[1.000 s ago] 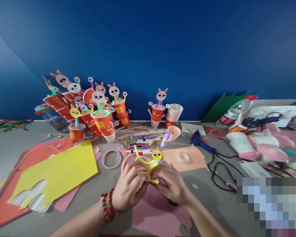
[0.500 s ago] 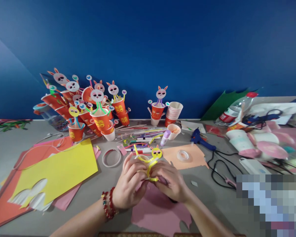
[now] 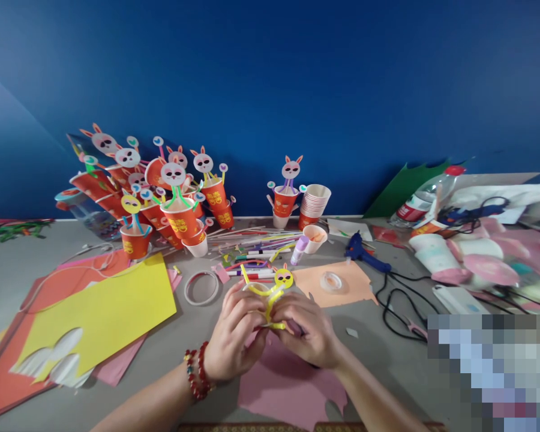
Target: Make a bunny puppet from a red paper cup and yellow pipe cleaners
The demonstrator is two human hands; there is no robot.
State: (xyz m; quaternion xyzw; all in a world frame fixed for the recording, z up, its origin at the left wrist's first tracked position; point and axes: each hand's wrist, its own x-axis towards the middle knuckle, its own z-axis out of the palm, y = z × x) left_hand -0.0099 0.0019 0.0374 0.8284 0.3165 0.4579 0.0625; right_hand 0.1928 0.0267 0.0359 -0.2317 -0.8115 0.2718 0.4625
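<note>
Both my hands are closed around a small paper cup (image 3: pixel 254 288) at the table's front middle; only part of its pale rim shows. My left hand (image 3: pixel 240 324) grips the cup's left side, a red bead bracelet on the wrist. My right hand (image 3: pixel 306 329) pinches a yellow straw (image 3: pixel 276 326) at the cup's near side. More yellow straw pieces stick up and across the cup. Just behind my right fingers is a yellow paper rabbit face (image 3: pixel 283 278) with pink-tipped ears. Fingers hide most of the cup.
Red paper cups with rabbit faces (image 3: pixel 177 219) crowd the back left. A cup stack (image 3: pixel 315 203), a glue stick (image 3: pixel 299 249) and a blue glue gun (image 3: pixel 366 254) lie right of centre. Yellow card (image 3: pixel 117 306), a tape roll (image 3: pixel 201 287) and pink paper (image 3: pixel 292 384) surround my hands.
The view has shifted slightly, so everything sits a little further left. My hands keep nearly the same hold on the cup and yellow straw.
</note>
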